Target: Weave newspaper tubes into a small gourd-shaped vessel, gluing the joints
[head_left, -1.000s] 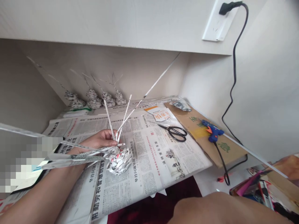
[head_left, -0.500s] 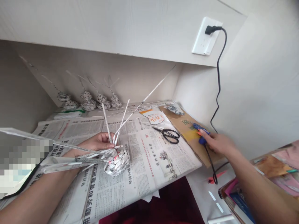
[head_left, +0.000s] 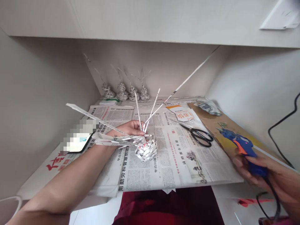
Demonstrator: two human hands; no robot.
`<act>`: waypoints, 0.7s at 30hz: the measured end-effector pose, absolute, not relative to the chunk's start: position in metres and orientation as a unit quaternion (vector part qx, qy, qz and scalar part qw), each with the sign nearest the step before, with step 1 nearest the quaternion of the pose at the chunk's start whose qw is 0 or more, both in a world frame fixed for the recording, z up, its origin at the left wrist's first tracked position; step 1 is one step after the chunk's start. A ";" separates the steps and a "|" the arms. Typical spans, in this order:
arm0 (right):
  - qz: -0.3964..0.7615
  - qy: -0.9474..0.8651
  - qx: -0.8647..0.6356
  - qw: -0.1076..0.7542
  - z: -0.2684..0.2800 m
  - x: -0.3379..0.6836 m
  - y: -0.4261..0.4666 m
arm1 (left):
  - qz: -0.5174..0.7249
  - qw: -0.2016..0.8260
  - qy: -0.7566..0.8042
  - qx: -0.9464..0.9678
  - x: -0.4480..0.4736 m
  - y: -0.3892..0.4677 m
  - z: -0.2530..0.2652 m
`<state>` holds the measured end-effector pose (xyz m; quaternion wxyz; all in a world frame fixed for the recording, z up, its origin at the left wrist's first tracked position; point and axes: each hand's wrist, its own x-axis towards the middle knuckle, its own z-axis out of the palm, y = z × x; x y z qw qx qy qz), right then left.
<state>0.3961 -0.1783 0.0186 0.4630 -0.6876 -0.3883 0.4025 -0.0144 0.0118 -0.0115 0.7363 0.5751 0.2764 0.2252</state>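
Note:
A small woven newspaper piece (head_left: pixel 147 150), rounded with long rolled-paper strands sticking out, is pinched in my left hand (head_left: pixel 132 128) above the newspaper-covered desk. Its strands point left, up and far to the upper right. My right hand (head_left: pixel 257 170) is wrapped round the handle of a blue glue gun (head_left: pixel 247 147) with an orange trigger, at the right side of the desk. The gun's nozzle points to the upper left, over a piece of cardboard (head_left: pixel 225 125). A black cord trails down from the handle.
Black-handled scissors (head_left: pixel 202 137) lie between the hands, below an orange-and-white card (head_left: pixel 180 113). Several finished woven pieces (head_left: pixel 122 92) stand along the back wall. A crumpled packet (head_left: pixel 209 107) sits on the cardboard. A phone-like device (head_left: pixel 81 142) lies at left. A shelf panel overhangs the desk.
My right hand has picked up the glue gun, lifting it off the cardboard and bringing it nearer. The view has swung left; my left hand still grips the woven piece.

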 end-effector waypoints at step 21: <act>0.392 -0.655 -0.576 0.293 0.014 0.261 -0.176 | 0.189 0.744 0.231 0.598 -0.010 0.002 0.003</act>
